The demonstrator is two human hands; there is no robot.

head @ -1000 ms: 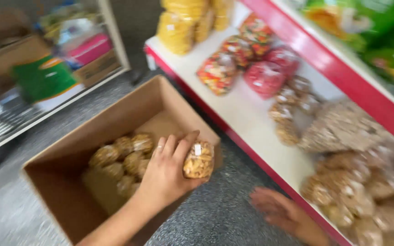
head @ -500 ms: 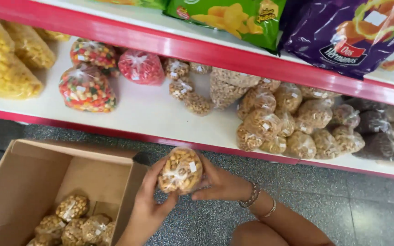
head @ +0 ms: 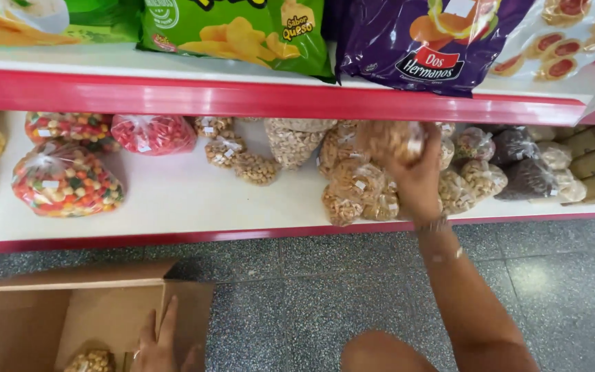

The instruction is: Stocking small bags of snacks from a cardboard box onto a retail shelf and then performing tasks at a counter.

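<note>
My right hand [head: 418, 180] is raised to the white shelf [head: 173, 200] and grips a clear bag of nuts [head: 390, 141], holding it above a pile of similar nut bags [head: 356, 189]. My left hand [head: 163, 344] rests with fingers spread on the inner wall of a brown cardboard box [head: 91, 310] on the floor at the lower left. One more nut bag [head: 91, 360] shows at the bottom of the box.
The shelf also carries bags of coloured candy [head: 67, 180], red sweets [head: 153, 132], loose peanuts [head: 256, 167] and dark snacks [head: 528, 176]. Above, past a red shelf edge [head: 277, 100], lie green [head: 242, 31] and purple [head: 428, 41] chip bags. Grey speckled floor [head: 311, 289] runs below.
The nut bag went from both hands near the box up to the shelf in my right hand alone. My left hand dropped back to the box.
</note>
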